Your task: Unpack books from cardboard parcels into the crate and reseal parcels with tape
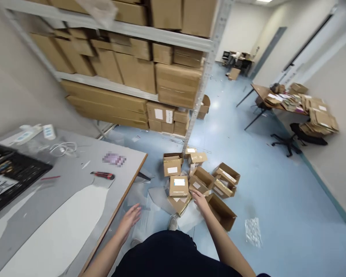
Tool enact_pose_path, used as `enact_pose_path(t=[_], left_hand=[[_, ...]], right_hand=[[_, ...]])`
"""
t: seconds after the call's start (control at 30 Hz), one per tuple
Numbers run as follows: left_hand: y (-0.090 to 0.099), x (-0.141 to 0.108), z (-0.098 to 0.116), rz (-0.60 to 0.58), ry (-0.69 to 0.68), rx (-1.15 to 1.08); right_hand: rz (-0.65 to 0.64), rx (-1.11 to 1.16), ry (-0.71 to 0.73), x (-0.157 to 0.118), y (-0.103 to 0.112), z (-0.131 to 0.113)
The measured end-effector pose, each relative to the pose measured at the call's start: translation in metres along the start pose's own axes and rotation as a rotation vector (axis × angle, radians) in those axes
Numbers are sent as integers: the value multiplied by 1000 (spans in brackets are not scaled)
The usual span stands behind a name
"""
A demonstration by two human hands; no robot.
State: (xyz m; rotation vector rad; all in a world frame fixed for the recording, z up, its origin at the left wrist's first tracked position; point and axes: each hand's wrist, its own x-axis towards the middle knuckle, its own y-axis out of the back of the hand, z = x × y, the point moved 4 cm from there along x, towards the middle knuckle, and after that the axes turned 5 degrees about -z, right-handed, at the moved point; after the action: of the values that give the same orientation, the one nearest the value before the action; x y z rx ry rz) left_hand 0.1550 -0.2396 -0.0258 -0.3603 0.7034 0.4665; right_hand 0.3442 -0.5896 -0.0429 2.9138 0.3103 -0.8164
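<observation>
My left hand (pixel 129 220) hovers beside the wooden edge of the grey table (pixel 132 157), fingers apart and nothing in them. Out over the floor, my right hand (pixel 199 199) reaches forward with its fingers stretched out, and it appears to hold nothing. Just ahead of it lies a closed cardboard box (pixel 178 187) with a white label, resting on another carton (pixel 179 204). Several opened cartons surround it, among them an open box (pixel 202 179) and a larger open box (pixel 222 212). Whether my right fingertips touch any carton, I cannot tell.
A red and black utility knife (pixel 103 175) and a black crate (pixel 8 173) are on the table. A metal shelf (pixel 197 96) full of cartons stands ahead. Clear plastic wrap (pixel 253 231) lies on the floor at right. An office chair (pixel 290 144) stands by a far table (pixel 259 91).
</observation>
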Motion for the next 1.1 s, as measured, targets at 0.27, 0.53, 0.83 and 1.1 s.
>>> enact_pose_path(t=[0.27,0.53,0.83,1.1], left_hand=[[163,-88,-20,302,-137,-329],[267,-161,-62,578,-239,-557],[296,-214,-113,845,-295,-774],[284,-228,-138,1109,-294,-1014]], right_hand=[[-404,-164,10,-35,-221,-31],[-806,-321,30,-101,-419,-14],[-1151,-549,18,-151,-547,12],[-1408,-731,-75,-161,-594,40]])
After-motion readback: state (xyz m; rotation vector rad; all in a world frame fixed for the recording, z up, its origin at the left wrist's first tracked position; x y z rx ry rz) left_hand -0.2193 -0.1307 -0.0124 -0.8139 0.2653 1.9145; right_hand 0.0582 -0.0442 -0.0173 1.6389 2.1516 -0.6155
